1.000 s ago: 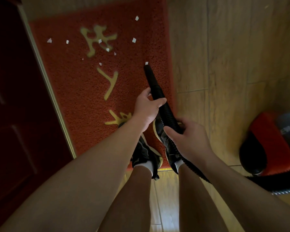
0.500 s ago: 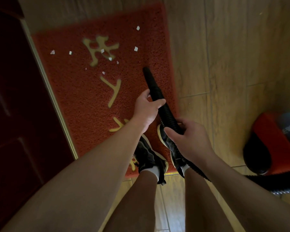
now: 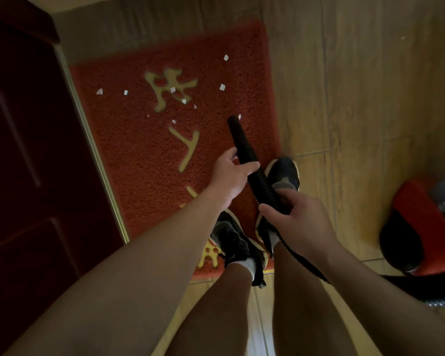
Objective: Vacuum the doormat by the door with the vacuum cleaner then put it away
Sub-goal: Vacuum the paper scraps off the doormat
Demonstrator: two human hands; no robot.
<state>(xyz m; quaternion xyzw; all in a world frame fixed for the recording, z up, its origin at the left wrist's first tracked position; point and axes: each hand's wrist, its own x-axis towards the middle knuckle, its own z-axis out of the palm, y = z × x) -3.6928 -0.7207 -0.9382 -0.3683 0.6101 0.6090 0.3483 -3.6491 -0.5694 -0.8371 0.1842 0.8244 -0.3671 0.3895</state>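
We grip the black hose (image 3: 252, 165) with both hands, left (image 3: 229, 176) ahead of right (image 3: 299, 222). Its tip hovers over the scrap-strewn red mat (image 3: 139, 155); contact unclear. The red vacuum (image 3: 421, 227) is cut off at right.

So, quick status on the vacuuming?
Both hands, left and right, grip the hose. Nozzle beside one paper scrap; several scraps remain on doormat. Shoes on it.

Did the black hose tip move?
Yes, slightly: the hose tip shifted left, toward the door; the white scrap it touched now lies just right of it.
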